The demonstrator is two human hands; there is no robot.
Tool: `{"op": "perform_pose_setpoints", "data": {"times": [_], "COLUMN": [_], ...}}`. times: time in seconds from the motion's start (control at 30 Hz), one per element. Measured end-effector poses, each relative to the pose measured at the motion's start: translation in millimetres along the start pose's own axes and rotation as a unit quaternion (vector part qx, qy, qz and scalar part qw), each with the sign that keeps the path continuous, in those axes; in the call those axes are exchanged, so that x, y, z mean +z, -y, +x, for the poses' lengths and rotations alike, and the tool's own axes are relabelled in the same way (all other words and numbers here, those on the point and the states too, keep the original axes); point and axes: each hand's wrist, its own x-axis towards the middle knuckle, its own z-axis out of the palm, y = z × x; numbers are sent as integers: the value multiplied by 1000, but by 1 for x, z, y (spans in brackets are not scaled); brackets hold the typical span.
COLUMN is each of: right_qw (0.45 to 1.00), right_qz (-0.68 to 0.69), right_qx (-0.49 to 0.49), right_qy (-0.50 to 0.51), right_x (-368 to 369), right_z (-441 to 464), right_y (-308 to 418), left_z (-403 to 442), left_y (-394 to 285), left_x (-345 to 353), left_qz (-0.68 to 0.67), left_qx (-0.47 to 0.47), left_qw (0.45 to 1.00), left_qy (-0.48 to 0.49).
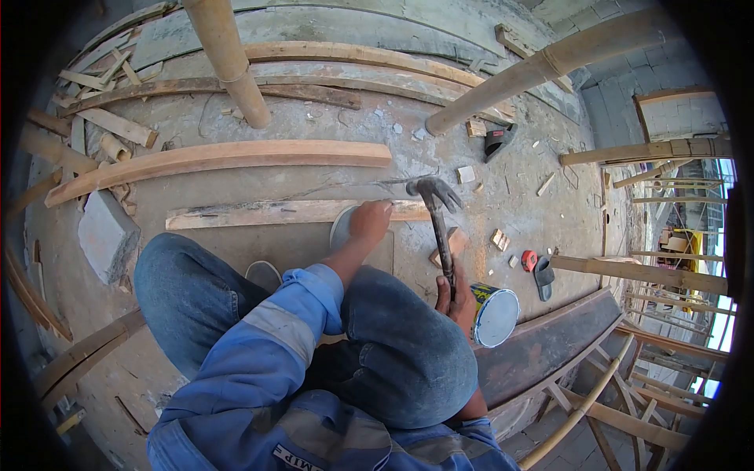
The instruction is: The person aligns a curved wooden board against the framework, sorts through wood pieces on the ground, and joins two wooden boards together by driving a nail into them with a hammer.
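R grip (458, 302) is closed round hammer (441, 235) handle, head fwd of it; L grip (371, 223) is over plank (263, 213), fingers bent, hold unclear; tin (496, 318) just beside R grip.

A grey-banded blue shirt (228, 369) with a lettered label (295, 458) tops faded blue jeans (416, 345) and grey shoes (264, 275).

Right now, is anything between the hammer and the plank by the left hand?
Nothing visible stands between the hammer, gripped in the right hand, and the bare plank end. The left hand is close beside the hammer's head, though; whether its fingers hold anything is unclear.
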Motion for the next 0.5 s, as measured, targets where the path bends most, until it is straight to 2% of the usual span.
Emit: {"op": "perform_pose_setpoints", "data": {"times": [0.07,0.17,0.27,0.4,0.5], "right_qw": [998,994,991,965,975], "right_qz": [-4,-44,-80,-212,-185], "right_qx": [-61,-100,-94,-33,-48], "right_qy": [0,22,42,150,115], "right_x": [-7,-10,1,21,19], "right_z": [15,21,14,14,14], "right_y": [5,4,-3,-24,-14], "left_z": [0,-4,-2,-9,-4], "left_y": [3,2,-3,-7,-1], "left_x": [2,3,-2,-6,0], "left_qz": [6,-11,19,21,12], "left_qx": [13,35,10,20,21], "left_qw": [1000,999,1000,1000,1000], "left_qy": [1,-27,6,-9,-2]}}
